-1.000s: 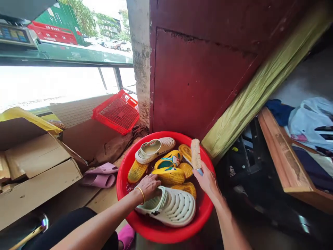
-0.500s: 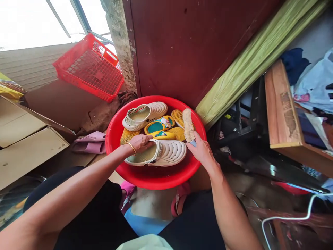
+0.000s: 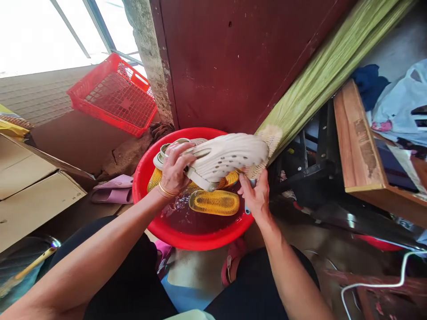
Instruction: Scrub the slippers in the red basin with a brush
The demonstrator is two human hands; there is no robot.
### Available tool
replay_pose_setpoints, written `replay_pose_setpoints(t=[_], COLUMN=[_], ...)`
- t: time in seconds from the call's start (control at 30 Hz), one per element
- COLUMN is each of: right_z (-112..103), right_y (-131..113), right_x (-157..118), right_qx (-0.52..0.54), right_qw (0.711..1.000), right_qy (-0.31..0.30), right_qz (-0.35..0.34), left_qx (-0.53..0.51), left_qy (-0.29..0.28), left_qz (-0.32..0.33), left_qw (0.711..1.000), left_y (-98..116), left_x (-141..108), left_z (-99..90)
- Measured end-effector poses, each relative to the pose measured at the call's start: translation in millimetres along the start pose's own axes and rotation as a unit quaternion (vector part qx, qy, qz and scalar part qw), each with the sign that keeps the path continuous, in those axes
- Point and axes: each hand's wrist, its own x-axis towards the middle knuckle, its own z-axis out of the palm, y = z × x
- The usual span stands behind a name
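A white clog [image 3: 230,155] is lifted above the red basin [image 3: 196,243], tilted, with its holed side toward me. My left hand [image 3: 175,166] is closed around its heel end. In my right hand [image 3: 255,193] is the blue handle of a scrubbing brush [image 3: 268,138]; its pale bristles are at the clog's toe, though I cannot tell whether they press on it. Water fills the basin's bottom. In it lies a yellow slipper [image 3: 215,203], its ridged sole up. Other yellow footwear and a second white clog [image 3: 158,161] are partly hidden behind the lifted clog and my left hand.
Beyond the basin stands a dark red door [image 3: 247,62], with a green curtain [image 3: 320,80] to its right. At left are a red crate [image 3: 113,98], cardboard boxes [image 3: 33,178] and pink slippers [image 3: 113,189]. A wooden drawer [image 3: 360,138] juts out at right.
My left hand has raised the white clog out of the basin and turned it. The brush has moved right and up to the clog's toe. The water and a yellow sole now show below.
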Motion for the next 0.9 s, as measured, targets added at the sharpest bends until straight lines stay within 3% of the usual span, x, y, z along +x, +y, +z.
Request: replay_pose_setpoints(t=[0.1, 0.17, 0.23, 0.3, 0.43, 0.57, 0.73, 0.83, 0.9], right_z=[7.7, 12.1, 17.6, 23.7, 28.6, 19.5, 4.4, -4.1, -9.3], right_y=[-6.9, -8.4, -8.3, -7.2, -3.7, 0.9, 12.3, 21.6, 26.9], right_x=[5.1, 10.3, 14.3, 15.9, 15.6, 15.4, 9.2, 7.1, 8.7], right_qx=[0.054, 0.075, 0.091, 0.103, 0.094, 0.054, -0.002, -0.016, -0.030], right_qw=[0.998, 0.996, 0.993, 0.988, 0.987, 0.990, 0.985, 0.983, 0.982], right_qy=[0.019, 0.007, -0.024, -0.059, -0.082, -0.098, -0.149, -0.158, -0.156], right_qz=[0.037, 0.055, 0.077, 0.094, 0.097, 0.087, 0.088, 0.089, 0.098], left_qx=[0.007, 0.015, 0.030, 0.048, 0.090, 0.107, 0.128, 0.145, 0.080], left_qy=[0.014, 0.002, -0.016, -0.051, -0.187, -0.277, -0.345, -0.360, -0.390], left_qz=[0.061, 0.061, 0.015, -0.077, -0.260, -0.273, -0.272, -0.273, -0.215], left_qw=[0.998, 0.998, 0.999, 0.995, 0.943, 0.915, 0.889, 0.880, 0.892], left_y=[9.2, 10.1, 3.2, -11.6, -47.5, -56.9, -28.5, 7.4, 39.9], left_x=[9.4, 12.4, 13.1, 11.8, 2.4, -10.9, -6.6, -1.2, -7.8], left_z=[-2.4, -1.6, 2.1, 8.0, 21.4, 32.2, 32.4, 24.6, 23.6])
